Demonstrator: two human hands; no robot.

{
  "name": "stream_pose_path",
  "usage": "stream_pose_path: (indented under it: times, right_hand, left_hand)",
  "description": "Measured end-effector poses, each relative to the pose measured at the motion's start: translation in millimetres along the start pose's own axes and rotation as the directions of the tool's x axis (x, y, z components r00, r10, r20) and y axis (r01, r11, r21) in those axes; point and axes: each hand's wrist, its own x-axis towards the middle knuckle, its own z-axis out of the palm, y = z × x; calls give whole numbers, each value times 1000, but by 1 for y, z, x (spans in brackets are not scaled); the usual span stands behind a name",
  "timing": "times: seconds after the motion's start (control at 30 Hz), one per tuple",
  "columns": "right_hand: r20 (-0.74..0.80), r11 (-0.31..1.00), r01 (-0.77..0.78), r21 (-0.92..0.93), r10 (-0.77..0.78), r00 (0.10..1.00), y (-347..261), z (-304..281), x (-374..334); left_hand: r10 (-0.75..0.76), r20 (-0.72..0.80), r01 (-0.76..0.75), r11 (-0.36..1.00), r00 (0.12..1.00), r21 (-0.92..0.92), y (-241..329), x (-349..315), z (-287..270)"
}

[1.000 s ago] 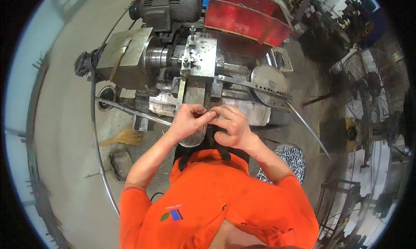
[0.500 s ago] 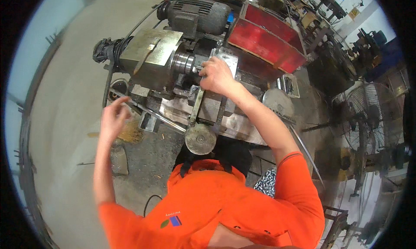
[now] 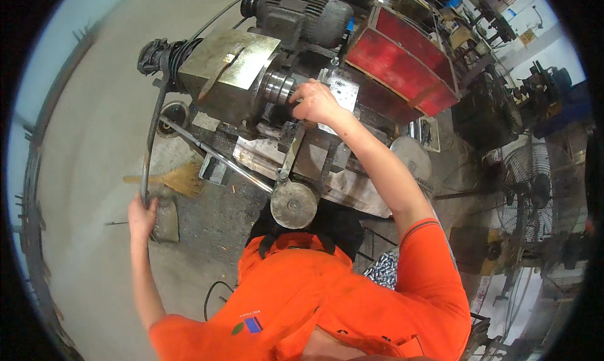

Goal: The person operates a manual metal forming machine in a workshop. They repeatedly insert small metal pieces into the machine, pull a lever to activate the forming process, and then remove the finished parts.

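Observation:
My left hand (image 3: 143, 215) is closed round the lower end of a long dark lever (image 3: 152, 138) hanging from the left end of a small lathe. At the lathe's shiny round chuck (image 3: 277, 87), my right hand (image 3: 316, 103) has its fingers bent and pinched together; whatever they hold is hidden behind them. Under that hand runs a narrow metal bar (image 3: 291, 153) toward a round metal disc (image 3: 293, 205) close to my body. A polished rod (image 3: 220, 156) slants from the lathe's left side to the disc.
Behind the lathe sit a finned motor (image 3: 305, 18) and a red open box (image 3: 402, 62). A loose metal plate (image 3: 245, 56) tops the headstock. On the floor at left lie a straw broom (image 3: 179, 178) and a dustpan (image 3: 165, 219). A fan (image 3: 528, 188) stands at right.
My left hand has moved down and left and has taken hold of the lever's end. My right hand stays by the chuck. The whole view has shifted slightly.

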Motion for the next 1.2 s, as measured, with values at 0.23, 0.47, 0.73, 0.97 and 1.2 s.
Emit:
stream_pose_path:
  times: [0.23, 0.47, 0.73, 0.97, 1.2]
  right_hand:
    - [37, 997, 44, -66, -42, 998, -3, -5, -1]
    - [-149, 996, 85, 19, -81, 986, -4, -7, -14]
    - [-401, 987, -31, 156, 92, 912, 22, -57, -142]
    - [-318, 794, -492, 356, 598, 735, 69, -55, -308]
    - [-456, 554, -820, 146, 773, 441, 121, -36, -438]
  left_hand:
    - [94, -151, 15, 801, 984, 598, -96, 64, -26]
    - [130, -165, 13, 747, 978, 665, -131, 135, -56]
    - [49, -403, -194, 925, 914, -327, -29, 121, 114]
    - [276, 350, -429, 746, 895, 510, 19, 122, 220]
    - [246, 293, -353, 843, 924, 405, 35, 130, 175]
